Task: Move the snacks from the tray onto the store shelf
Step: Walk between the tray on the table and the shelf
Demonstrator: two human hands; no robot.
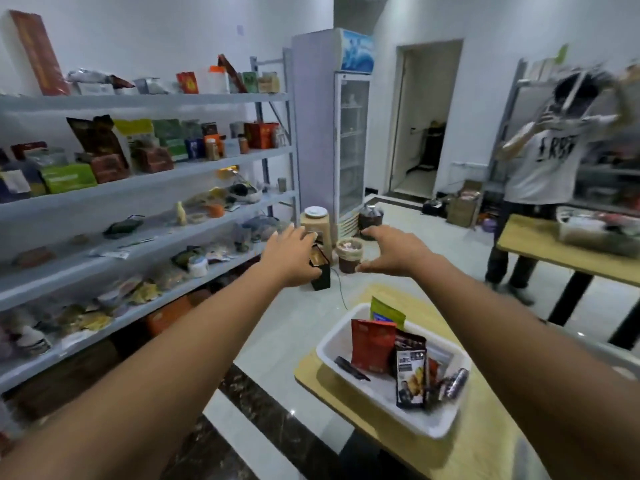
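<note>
Between shelf [145, 187] and desk [485, 441]: an open strip of floor [277, 341] runs ahead of me towards the fridge [349, 140].
Desk edge: the tray [426, 424] sits close to the corner that juts into that strip.
Snacks [372, 348]: red, dark and green packets standing in the tray.
Left hand [294, 258]: stretched out over the floor, fingers loosely spread, holding nothing.
Right hand [391, 251]: level with it but apart, fingers and thumb arched wide, holding nothing.
Far right: another person [540, 168] stands by a second desk [554, 252].
</note>
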